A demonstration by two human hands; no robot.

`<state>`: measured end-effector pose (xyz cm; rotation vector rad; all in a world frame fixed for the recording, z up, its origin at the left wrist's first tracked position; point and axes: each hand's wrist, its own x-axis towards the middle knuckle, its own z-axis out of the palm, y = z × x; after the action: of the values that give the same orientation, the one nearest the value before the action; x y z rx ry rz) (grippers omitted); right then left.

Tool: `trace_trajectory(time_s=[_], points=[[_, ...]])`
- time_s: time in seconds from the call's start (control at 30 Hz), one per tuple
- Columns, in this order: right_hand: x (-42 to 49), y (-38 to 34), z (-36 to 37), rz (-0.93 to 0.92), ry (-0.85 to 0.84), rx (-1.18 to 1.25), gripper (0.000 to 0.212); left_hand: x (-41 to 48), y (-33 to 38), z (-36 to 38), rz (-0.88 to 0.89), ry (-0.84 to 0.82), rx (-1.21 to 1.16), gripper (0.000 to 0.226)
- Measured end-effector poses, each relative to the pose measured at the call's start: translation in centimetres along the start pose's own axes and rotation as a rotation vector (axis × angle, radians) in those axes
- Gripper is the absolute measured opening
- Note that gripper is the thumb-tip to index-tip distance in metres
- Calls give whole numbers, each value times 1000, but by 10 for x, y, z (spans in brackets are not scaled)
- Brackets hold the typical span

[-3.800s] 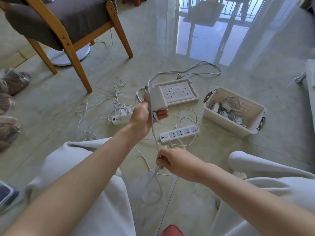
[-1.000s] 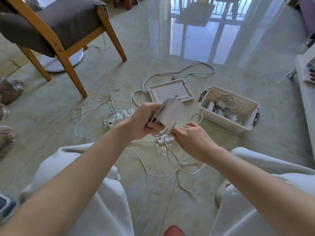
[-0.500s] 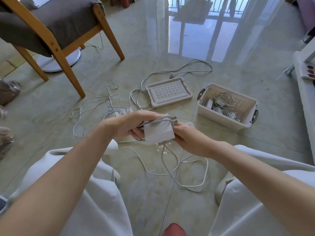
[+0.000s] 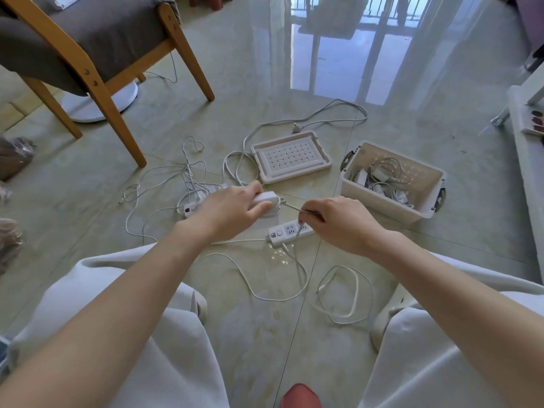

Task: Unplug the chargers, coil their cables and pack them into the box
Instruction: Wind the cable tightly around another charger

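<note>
My left hand grips a white charger brick above the floor. My right hand pinches that charger's thin cable just right of the brick; the rest of the cable trails down in loose loops on the tiles. Under my hands lies a white power strip. A second power strip with chargers and tangled white cables lies to the left. The white plastic box at the right holds several coiled chargers. Its lid lies upside down beside it.
A wooden chair with a grey cushion stands at the back left, a white round fan base under it. A thick grey cord runs behind the lid. Bags lie at the left edge. My knees in white trousers frame the foreground.
Since 3.8 s ago my left hand turned the brick flat and lowered it. In the last half second my right hand slid rightward off the brick along the cable, drawing it taut.
</note>
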<state>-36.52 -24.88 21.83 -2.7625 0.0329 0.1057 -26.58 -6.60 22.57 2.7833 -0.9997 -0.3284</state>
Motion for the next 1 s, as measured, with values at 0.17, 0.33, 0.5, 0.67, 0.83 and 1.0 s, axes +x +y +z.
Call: trace_trajectory(time_s=[0.17,0.33,0.5,0.67,0.83,1.0], points=[[-7,-15,11,-7,77,84,35,3,9,11,-10,159,130,36],[-9,-28,16,86,115,487,27,6,19,16,-73,188,27,34],[-8,-24,20,118,234,532,17,7,26,16,-115,208,-116,30],[-13,-26,24,-10,264,468,29,11,27,22,-209,164,-356,26],[-15,-27,30,-43,346,136,42,19,27,26,-392,-42,-924,48],[-19,-31,41,-107,345,-45,45,22,28,35,-412,-64,-910,66]])
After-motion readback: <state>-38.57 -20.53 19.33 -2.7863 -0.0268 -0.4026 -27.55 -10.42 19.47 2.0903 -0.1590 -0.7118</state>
